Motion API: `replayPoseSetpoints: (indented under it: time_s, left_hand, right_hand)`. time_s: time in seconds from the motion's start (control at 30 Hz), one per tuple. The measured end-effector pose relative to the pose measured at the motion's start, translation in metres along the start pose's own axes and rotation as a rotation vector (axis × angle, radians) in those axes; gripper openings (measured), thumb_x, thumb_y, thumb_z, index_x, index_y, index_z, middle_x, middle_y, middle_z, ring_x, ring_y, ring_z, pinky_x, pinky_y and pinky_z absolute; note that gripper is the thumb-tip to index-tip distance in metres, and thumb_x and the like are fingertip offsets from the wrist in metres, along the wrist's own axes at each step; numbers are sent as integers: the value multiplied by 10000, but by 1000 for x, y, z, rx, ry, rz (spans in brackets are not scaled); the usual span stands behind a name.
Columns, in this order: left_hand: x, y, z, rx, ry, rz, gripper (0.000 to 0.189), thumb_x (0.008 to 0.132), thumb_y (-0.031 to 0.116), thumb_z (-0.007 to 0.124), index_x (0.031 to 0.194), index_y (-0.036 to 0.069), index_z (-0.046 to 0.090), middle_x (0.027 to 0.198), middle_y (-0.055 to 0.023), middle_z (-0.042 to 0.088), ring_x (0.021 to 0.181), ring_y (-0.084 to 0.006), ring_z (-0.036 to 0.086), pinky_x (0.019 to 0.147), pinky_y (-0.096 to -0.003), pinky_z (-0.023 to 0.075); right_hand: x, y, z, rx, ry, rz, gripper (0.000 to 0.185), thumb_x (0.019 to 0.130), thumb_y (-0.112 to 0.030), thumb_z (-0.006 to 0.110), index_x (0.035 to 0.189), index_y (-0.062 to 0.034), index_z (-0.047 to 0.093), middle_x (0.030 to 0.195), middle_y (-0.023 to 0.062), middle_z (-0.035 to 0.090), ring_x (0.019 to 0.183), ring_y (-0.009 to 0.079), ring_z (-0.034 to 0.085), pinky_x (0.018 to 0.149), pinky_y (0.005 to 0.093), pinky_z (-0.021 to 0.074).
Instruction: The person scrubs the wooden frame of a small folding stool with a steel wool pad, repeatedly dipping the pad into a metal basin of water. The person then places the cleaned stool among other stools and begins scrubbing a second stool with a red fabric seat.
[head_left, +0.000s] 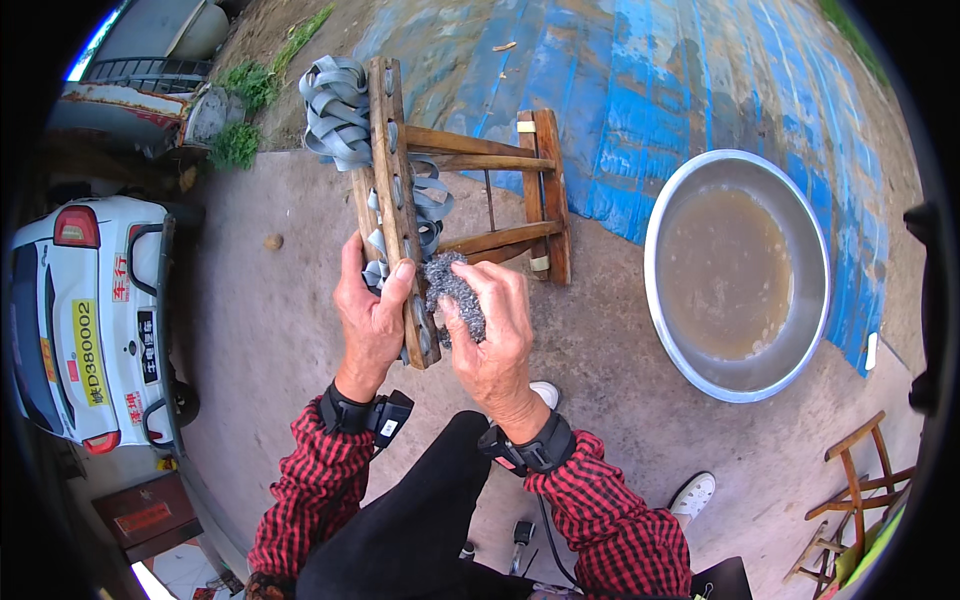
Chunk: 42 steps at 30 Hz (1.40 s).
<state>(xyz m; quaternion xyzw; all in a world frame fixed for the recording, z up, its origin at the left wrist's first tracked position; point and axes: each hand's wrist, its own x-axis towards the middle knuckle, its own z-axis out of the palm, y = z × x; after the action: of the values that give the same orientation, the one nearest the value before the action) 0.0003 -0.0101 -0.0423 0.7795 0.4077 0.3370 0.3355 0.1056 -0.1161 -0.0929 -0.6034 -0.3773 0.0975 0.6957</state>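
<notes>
A wooden folding stool frame (394, 180) with grey webbing straps (337, 112) stands tilted before me. My left hand (373, 315) grips the near end of its slotted top rail, thumb on the wood. In my right hand (491, 322) is a grey metal scouring pad (457, 296), pressed to the right side of that rail. The stool's other end, a pair of wooden rails (555, 195) joined to the legs, points right. The straps are threaded through the slots and bunch at the far end.
A large metal basin (814, 322) of murky water stands at the right, partly over a blue tarp (637, 135). Wooden folding stools (855, 465) are at the lower right. A white car (112, 262) is parked at the left, and a small stone (273, 241) lies on the concrete.
</notes>
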Motion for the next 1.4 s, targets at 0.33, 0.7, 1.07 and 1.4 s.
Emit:
replayPoseSetpoints:
  time_s: [0.33,0.7,1.07,1.4]
  left_hand:
    - [-5,-4,1,44,26,-4,514,1088,334,595,1453,-19,522,1123,-128,682,983,-182,634,883,-352,539]
    - [-2,-2,0,59,7,46,448,1098,243,577,1456,-21,521,1123,-136,688,998,-186,637,895,-349,537]
    - [-1,-2,1,25,21,13,443,1096,235,594,1448,-27,530,1100,-118,692,982,-162,627,886,-336,537]
    - [0,-3,1,41,0,26,499,1085,247,606,1478,-41,499,1080,-131,685,965,-172,631,874,-343,542]
  right_hand:
    - [13,-8,3,-32,-57,-81,283,874,-11,791,1132,11,678,1084,176,637,1020,383,630,885,467,519]
    - [22,-11,-1,-187,19,100,311,838,-13,797,1116,-5,657,1053,170,630,992,388,632,834,477,536]
    - [20,-5,-9,-53,-37,98,284,864,-34,799,1112,-1,665,1063,165,648,1004,376,641,859,457,534]
    - [26,-14,3,8,-11,-90,297,860,7,795,1131,14,675,1070,186,643,984,378,638,852,460,533]
